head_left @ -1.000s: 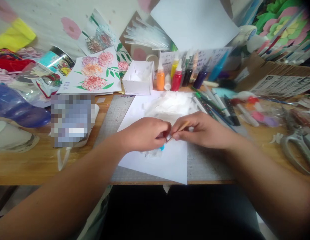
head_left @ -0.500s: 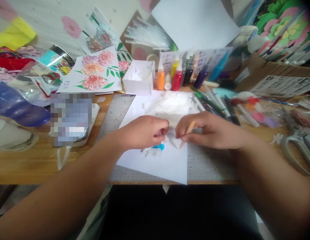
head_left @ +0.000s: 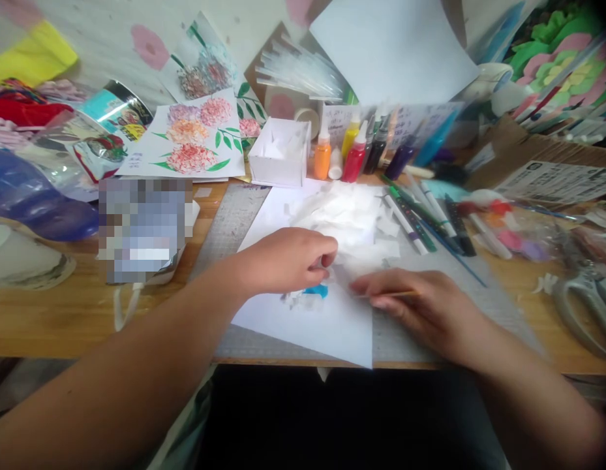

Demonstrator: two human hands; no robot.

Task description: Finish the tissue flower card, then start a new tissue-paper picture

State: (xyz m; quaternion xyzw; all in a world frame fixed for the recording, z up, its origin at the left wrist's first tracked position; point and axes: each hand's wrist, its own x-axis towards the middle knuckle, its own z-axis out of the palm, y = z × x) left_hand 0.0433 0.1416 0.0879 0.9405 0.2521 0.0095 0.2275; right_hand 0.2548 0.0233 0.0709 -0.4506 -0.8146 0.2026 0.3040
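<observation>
My left hand (head_left: 297,260) hovers over a white paper sheet (head_left: 349,339), its fingers curled in a pinch; anything between them is hidden. Just below those fingers lie a blue patch (head_left: 317,291) and some crumpled whitish scraps (head_left: 303,301). At the sheet's right edge, my right hand (head_left: 424,307) has its fingers closed on a thin wooden stick (head_left: 403,294), held nearly level. Its fingertips are blurred. Beyond both hands, a pile of thin white paper pieces (head_left: 342,209) covers the upper part of the sheet.
A grey cutting mat (head_left: 224,222) lies beneath the sheet. Behind it stand a white box (head_left: 278,166) and several paint bottles, including an orange one (head_left: 322,156). Pens (head_left: 405,225) and scissors (head_left: 581,307) are to the right. A phone-like device (head_left: 146,241) and flower pictures (head_left: 190,140) are left.
My right hand has moved away from my left, right and toward me, and the stick has tilted from steep to nearly level. My left hand stays pinched over the sheet.
</observation>
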